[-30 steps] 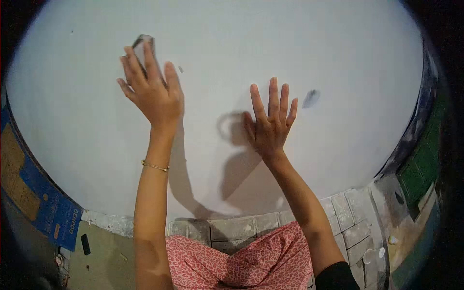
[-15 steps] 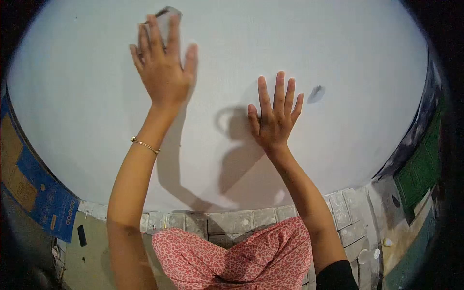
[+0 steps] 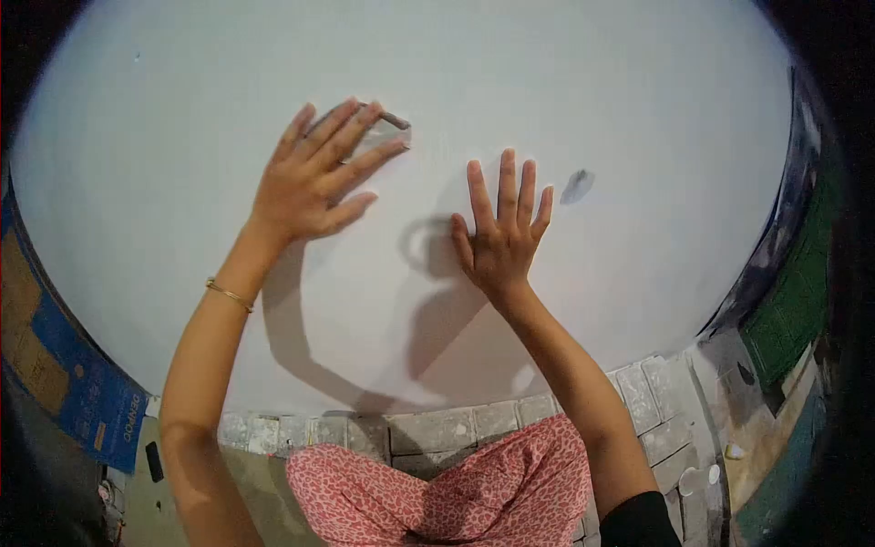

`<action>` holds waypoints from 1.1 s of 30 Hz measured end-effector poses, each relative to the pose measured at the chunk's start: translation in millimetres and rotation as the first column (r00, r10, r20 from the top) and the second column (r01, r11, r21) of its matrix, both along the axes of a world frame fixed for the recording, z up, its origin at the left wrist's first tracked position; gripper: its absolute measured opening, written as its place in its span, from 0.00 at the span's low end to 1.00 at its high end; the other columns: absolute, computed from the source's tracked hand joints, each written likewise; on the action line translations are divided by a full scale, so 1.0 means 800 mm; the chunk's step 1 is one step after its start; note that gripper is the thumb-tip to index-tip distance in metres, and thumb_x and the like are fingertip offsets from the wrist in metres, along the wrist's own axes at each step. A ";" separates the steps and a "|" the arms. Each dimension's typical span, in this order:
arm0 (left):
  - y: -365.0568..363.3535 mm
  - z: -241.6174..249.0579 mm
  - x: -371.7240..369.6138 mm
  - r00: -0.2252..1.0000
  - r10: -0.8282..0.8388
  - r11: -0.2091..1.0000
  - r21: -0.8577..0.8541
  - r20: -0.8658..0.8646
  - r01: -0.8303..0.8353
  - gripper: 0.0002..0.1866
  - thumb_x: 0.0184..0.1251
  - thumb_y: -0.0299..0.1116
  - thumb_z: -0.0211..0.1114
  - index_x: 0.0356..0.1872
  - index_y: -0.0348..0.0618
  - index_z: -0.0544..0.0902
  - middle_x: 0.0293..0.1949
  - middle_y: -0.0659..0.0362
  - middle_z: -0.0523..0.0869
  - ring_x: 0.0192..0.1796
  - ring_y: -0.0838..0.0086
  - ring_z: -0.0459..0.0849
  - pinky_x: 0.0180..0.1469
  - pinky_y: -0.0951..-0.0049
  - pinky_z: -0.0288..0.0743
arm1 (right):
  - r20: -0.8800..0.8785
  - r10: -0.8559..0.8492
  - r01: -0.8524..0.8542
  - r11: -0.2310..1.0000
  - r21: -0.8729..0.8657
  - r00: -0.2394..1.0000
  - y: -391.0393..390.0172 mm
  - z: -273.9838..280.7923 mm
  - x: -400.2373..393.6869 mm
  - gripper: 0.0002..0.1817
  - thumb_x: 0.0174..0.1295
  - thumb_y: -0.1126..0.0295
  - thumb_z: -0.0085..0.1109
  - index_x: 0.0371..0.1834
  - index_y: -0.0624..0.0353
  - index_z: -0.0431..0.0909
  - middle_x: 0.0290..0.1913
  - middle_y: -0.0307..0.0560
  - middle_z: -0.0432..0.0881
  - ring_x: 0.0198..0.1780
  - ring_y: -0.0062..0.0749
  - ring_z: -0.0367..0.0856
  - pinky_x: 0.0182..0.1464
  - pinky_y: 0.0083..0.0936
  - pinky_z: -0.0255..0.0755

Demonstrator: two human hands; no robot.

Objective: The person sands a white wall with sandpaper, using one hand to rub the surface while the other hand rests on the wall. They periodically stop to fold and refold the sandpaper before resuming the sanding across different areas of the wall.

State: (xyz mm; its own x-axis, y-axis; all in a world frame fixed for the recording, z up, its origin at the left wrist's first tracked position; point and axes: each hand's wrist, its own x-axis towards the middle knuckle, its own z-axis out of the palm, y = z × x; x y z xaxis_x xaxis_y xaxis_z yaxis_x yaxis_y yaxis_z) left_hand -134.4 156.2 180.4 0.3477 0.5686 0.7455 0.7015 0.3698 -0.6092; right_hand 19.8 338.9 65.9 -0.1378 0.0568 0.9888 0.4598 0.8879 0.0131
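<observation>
My left hand lies over a folded grey sheet that looks like sandpaper, pressing it against a broad white surface. The fingers are stretched and angled to the right, hiding most of the sheet; its dark edge shows past the fingertips. A thin bracelet circles that wrist. To the right, my right hand rests flat on the same white surface with its fingers spread and holds nothing. Just beyond its little finger is a small grey patch on the surface.
Grey paving blocks run along the near edge of the white surface, by my patterned pink clothing. A blue printed cardboard piece lies at left, near a small black object. Green material is at right.
My left hand has swept the grey sheet down and to the right, turning so its fingers point rightward. My right hand stays flat; the whole view has shifted slightly.
</observation>
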 end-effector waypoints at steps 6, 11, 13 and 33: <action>-0.005 0.051 -0.037 0.985 -0.080 0.787 0.616 0.152 -0.031 0.30 0.63 0.46 0.56 0.67 0.55 0.63 0.70 0.50 0.56 0.72 0.56 0.52 0.67 0.42 0.42 | -0.012 -0.013 0.013 1.000 0.014 1.000 -0.002 0.000 0.000 0.28 0.64 0.49 0.39 0.68 0.38 0.60 0.71 0.50 0.54 0.72 0.46 0.49 0.69 0.52 0.35; 0.070 0.008 0.024 0.949 -0.070 0.744 0.650 0.308 -0.156 0.32 0.64 0.49 0.52 0.69 0.56 0.59 0.71 0.51 0.52 0.73 0.58 0.47 0.64 0.31 0.32 | 0.003 0.001 -0.001 0.999 0.040 1.000 0.001 -0.002 -0.001 0.30 0.62 0.50 0.42 0.69 0.41 0.59 0.72 0.51 0.51 0.73 0.48 0.47 0.69 0.52 0.32; 0.080 -0.017 0.055 0.981 -0.037 0.942 0.334 0.190 -0.030 0.33 0.60 0.50 0.56 0.68 0.68 0.60 0.72 0.59 0.53 0.73 0.64 0.50 0.66 0.35 0.34 | 0.024 0.001 -0.001 1.000 0.021 1.000 0.000 -0.001 0.001 0.30 0.63 0.51 0.41 0.70 0.42 0.58 0.72 0.52 0.51 0.73 0.49 0.46 0.69 0.53 0.31; 0.038 -0.009 0.007 0.937 -0.123 0.770 0.627 0.326 -0.117 0.34 0.62 0.47 0.55 0.70 0.60 0.56 0.72 0.54 0.52 0.73 0.58 0.49 0.65 0.34 0.34 | 0.009 0.016 -0.017 0.999 0.050 1.000 -0.006 0.001 -0.004 0.28 0.65 0.53 0.40 0.68 0.49 0.62 0.72 0.54 0.52 0.74 0.51 0.43 0.70 0.51 0.28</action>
State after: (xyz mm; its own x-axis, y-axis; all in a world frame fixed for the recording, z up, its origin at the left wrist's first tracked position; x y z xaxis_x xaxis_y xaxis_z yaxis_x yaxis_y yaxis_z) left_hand -128.8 186.6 173.3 0.0146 -0.0714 0.9973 0.8141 0.5799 0.0296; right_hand 16.5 334.4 66.7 -0.1464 0.0047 0.9892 0.4449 0.8935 0.0616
